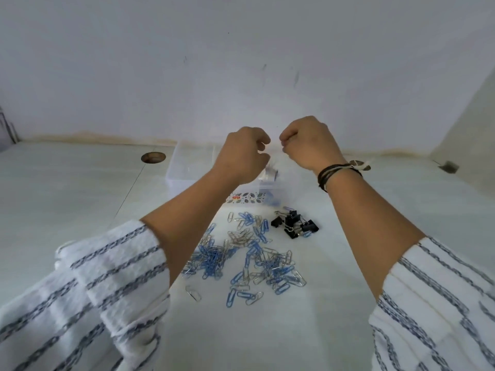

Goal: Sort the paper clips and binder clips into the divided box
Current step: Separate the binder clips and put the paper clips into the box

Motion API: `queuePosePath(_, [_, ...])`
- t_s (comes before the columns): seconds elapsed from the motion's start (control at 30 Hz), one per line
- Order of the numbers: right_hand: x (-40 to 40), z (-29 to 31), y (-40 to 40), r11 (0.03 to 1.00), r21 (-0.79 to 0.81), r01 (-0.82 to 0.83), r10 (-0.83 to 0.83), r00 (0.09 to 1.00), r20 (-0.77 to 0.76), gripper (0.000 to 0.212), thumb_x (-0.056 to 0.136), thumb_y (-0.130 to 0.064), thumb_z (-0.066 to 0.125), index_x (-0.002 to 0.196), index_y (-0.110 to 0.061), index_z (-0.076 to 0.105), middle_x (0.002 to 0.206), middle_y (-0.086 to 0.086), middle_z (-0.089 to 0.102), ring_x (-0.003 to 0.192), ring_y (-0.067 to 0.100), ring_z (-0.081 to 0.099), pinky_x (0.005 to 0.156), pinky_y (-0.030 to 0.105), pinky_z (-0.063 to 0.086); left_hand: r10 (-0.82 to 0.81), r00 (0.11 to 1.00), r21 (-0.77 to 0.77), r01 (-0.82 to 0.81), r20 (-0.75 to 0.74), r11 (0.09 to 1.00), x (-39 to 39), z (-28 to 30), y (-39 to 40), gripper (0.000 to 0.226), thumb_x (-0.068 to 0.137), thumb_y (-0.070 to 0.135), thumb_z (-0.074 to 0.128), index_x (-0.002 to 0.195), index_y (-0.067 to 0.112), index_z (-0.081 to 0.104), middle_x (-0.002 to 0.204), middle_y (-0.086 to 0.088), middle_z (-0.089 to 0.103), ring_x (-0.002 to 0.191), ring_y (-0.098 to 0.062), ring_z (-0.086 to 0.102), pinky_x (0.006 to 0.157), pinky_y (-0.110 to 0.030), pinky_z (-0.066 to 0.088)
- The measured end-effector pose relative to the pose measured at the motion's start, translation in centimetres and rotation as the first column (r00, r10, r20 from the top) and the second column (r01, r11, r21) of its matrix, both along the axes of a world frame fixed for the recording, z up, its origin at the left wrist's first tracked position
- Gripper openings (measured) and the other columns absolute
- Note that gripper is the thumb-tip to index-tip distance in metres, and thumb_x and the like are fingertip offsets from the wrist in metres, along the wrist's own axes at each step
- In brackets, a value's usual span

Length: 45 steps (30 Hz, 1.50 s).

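step: dropping into box (187,167) | left hand (242,156), right hand (310,144) above it, curled, contents unclear | next: clips (241,258) near box

tabletop (80,199): pale, glossy, a thin seam on the left, round holes at far left and far right | clear divided box (187,167) sits at the back by the wall | blue and silver paper clips (241,258) sprawl loose in the middle | black binder clips (293,224) bunch just right of them, near the box
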State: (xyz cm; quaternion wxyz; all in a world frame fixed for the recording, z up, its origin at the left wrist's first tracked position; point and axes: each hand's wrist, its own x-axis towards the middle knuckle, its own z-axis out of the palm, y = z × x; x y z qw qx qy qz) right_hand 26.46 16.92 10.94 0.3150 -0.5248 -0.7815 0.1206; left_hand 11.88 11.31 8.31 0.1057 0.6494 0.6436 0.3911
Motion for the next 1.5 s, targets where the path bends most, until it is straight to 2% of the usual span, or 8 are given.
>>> queuePosePath(0.2, [1.4, -2.0, -6.5, 0.983, -0.013, -0.181, 0.178, 0.976, -0.124, 0.024, 0.085, 0.001, 0.061, 0.091, -0.015, 0.078, 0.083, -0.003, 0.077, 0.079, 0.008, 0.075, 0.080, 0.028, 0.062, -0.113, 0.986, -0.001, 0.114, -0.120, 0.993, -1.4, -1.9, -7.2, 0.019, 0.091, 0.010, 0.065, 0.105, 0.016, 0.076, 0.094, 0.002, 0.075, 0.084, -0.012, 0.070, 0.078, -0.023, 0.057])
queuePosePath(0.27, [1.0, -3.4, -8.4, 0.959, -0.067, -0.275, 0.277, 0.961, 0.017, 0.031, 0.088, 0.000, 0.056, 0.092, -0.019, 0.079, 0.082, -0.009, 0.076, 0.074, 0.002, 0.073, 0.071, 0.018, 0.060, -0.164, 0.970, -0.055, 0.156, -0.177, 0.986, -1.7, -3.2, -9.0, 0.020, 0.092, 0.013, 0.066, 0.108, 0.016, 0.077, 0.098, 0.001, 0.078, 0.091, -0.013, 0.071, 0.085, -0.028, 0.057])
queuePosePath(0.4, [0.1, -5.8, -8.8, 0.903, -0.161, -0.399, 0.429, 0.812, 0.397, 0.029, 0.089, 0.000, 0.050, 0.102, -0.011, 0.073, 0.091, 0.005, 0.070, 0.073, 0.021, 0.065, 0.064, 0.037, 0.054, -0.235, 0.917, -0.281, 0.144, -0.322, 0.949, -2.5, -5.5, -9.6, 0.037, 0.094, 0.023, 0.061, 0.130, 0.017, 0.066, 0.128, -0.004, 0.069, 0.118, -0.022, 0.061, 0.098, -0.040, 0.051])
queuePosePath(0.57, [-0.3, -7.2, -8.4, 0.844, -0.329, -0.423, 0.535, 0.623, 0.571, 0.022, 0.086, 0.003, 0.046, 0.102, -0.004, 0.060, 0.096, 0.010, 0.055, 0.085, 0.022, 0.051, 0.072, 0.038, 0.045, -0.298, 0.899, -0.388, 0.163, -0.320, 0.907, -2.9, -6.1, -9.4, 0.023, 0.089, 0.025, 0.065, 0.111, 0.017, 0.068, 0.111, -0.002, 0.069, 0.104, -0.022, 0.062, 0.088, -0.035, 0.052])
queuePosePath(0.67, [0.0, -6.7, -8.3, 0.841, -0.320, -0.436, 0.541, 0.654, 0.529, 0.028, 0.088, -0.007, 0.048, 0.111, -0.008, 0.065, 0.103, 0.014, 0.064, 0.089, 0.028, 0.062, 0.078, 0.050, 0.055, -0.263, 0.931, -0.299, 0.182, -0.254, 0.937, -3.5, -6.1, -9.3, 0.019, 0.084, 0.032, 0.071, 0.096, 0.020, 0.063, 0.102, 0.002, 0.063, 0.097, -0.020, 0.060, 0.086, -0.040, 0.053])
queuePosePath(0.87, [0.2, -6.5, -8.6, 0.835, -0.331, -0.439, 0.548, 0.615, 0.567, 0.043, 0.085, -0.053, 0.071, 0.109, -0.017, 0.066, 0.099, 0.001, 0.057, 0.091, 0.019, 0.058, 0.080, 0.037, 0.051, -0.342, 0.873, -0.412, 0.185, -0.348, 0.892, -3.5, -6.4, -9.2, 0.059, 0.080, 0.053, 0.076, 0.129, 0.024, 0.061, 0.108, 0.006, 0.055, 0.099, -0.013, 0.052, 0.081, -0.026, 0.041])
queuePosePath(1.23, [-0.2, -7.4, -8.1, 0.850, -0.347, -0.397, 0.512, 0.778, 0.365, 0.012, 0.086, -0.018, 0.075, 0.097, -0.021, 0.077, 0.077, -0.014, 0.069, 0.070, -0.004, 0.065, 0.058, 0.007, 0.047, -0.239, 0.941, -0.284, 0.167, -0.240, 0.944, -3.8, -6.7, -8.8, 0.017, 0.085, 0.017, 0.077, 0.100, 0.023, 0.081, 0.091, 0.008, 0.078, 0.079, -0.001, 0.067, 0.078, -0.023, 0.057])
queuePosePath(1.5, [1.9, -4.8, -7.6, 0.864, -0.369, -0.342, 0.420, 0.894, 0.158, 0.005, 0.083, -0.019, 0.079, 0.083, -0.023, 0.077, 0.076, -0.002, 0.078, 0.070, 0.014, 0.076, 0.073, 0.036, 0.063, -0.116, 0.992, -0.233, 0.101, -0.053, 0.967, -5.1, -5.3, -8.7, 0.010, 0.084, 0.017, 0.079, 0.092, 0.022, 0.083, 0.084, 0.013, 0.078, 0.069, 0.007, 0.067, 0.065, -0.006, 0.052])
